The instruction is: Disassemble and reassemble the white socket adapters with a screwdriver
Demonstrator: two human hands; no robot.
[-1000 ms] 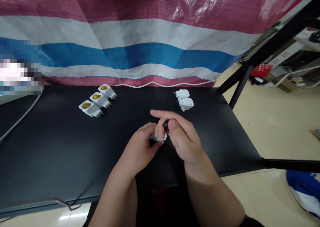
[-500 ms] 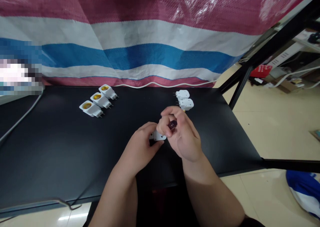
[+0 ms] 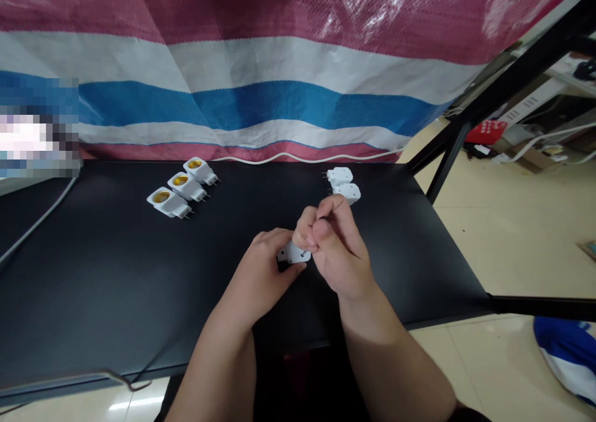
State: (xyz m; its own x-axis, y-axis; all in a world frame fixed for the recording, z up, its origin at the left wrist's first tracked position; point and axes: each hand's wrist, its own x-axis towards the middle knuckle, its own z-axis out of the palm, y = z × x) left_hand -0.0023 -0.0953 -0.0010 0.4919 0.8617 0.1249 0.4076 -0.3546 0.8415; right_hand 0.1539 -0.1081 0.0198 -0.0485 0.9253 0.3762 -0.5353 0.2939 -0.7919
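My left hand (image 3: 262,265) is closed around a white plug-in lamp socket (image 3: 295,254), pressing it on the black table with its holed flat side up. Above this socket's right end is my right hand (image 3: 342,248), its fingers curled and pinched round a screwdriver. Almost all of the screwdriver is hidden by the fingers; its dark handle end showed a moment ago. Two more white lamp sockets (image 3: 346,192) lie beyond my right hand, holed sides up and pins to the left. Three others (image 3: 170,203) rest in a slanting row at the left, gold threaded openings facing up.
The black table (image 3: 116,285) ends at a striped plastic sheet (image 3: 261,105) along the back. A white cable (image 3: 284,155) runs along that edge. Another cable (image 3: 40,223) lies at the left. A black metal frame (image 3: 454,155) stands at the right.
My right hand has turned and its fingers have shifted, so the dark handle end is now mostly covered. The left hand and its lamp socket have hardly moved.
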